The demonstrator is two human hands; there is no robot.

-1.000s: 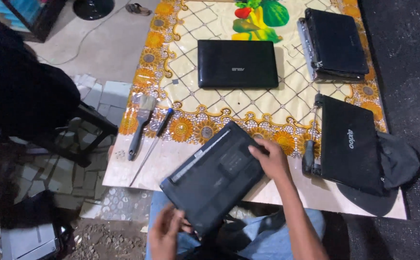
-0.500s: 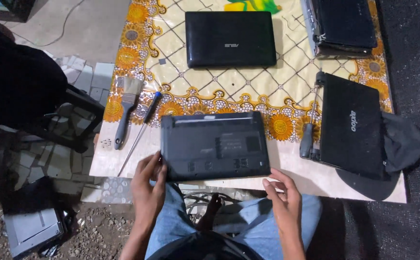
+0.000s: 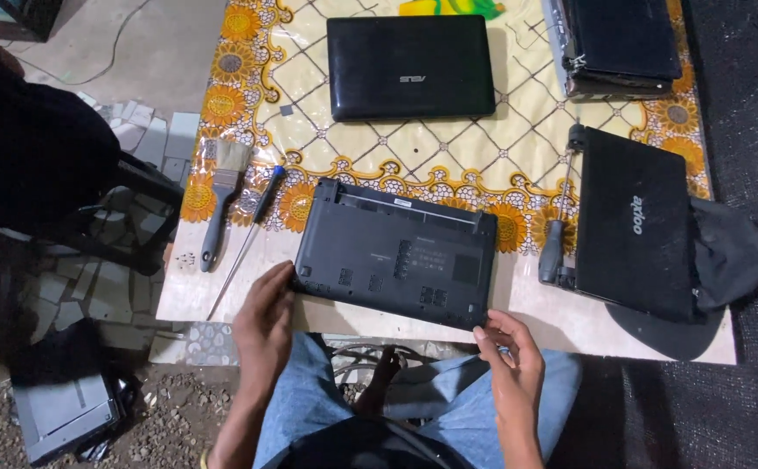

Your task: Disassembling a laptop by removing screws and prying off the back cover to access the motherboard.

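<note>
A small black laptop [image 3: 396,252] lies upside down, its underside with vents and labels facing up, at the near edge of a low table [image 3: 535,313]. My left hand [image 3: 264,321] touches the laptop's near left corner with its fingertips. Fingers of my right hand [image 3: 509,352] rest at its near right corner. Neither hand lifts it; the laptop lies flat on the table.
A paintbrush [image 3: 221,195] and a blue-handled screwdriver [image 3: 253,230] lie left of the laptop. Another closed black laptop [image 3: 409,65] sits farther back, a stack of laptops [image 3: 622,43] at back right, and one more black laptop [image 3: 635,221] on the right beside a dark-handled screwdriver [image 3: 557,234] and a dark cap [image 3: 726,256].
The upside-down laptop, earlier held tilted over my lap, has been laid flat on the table. My hands have slid to its two near corners.
</note>
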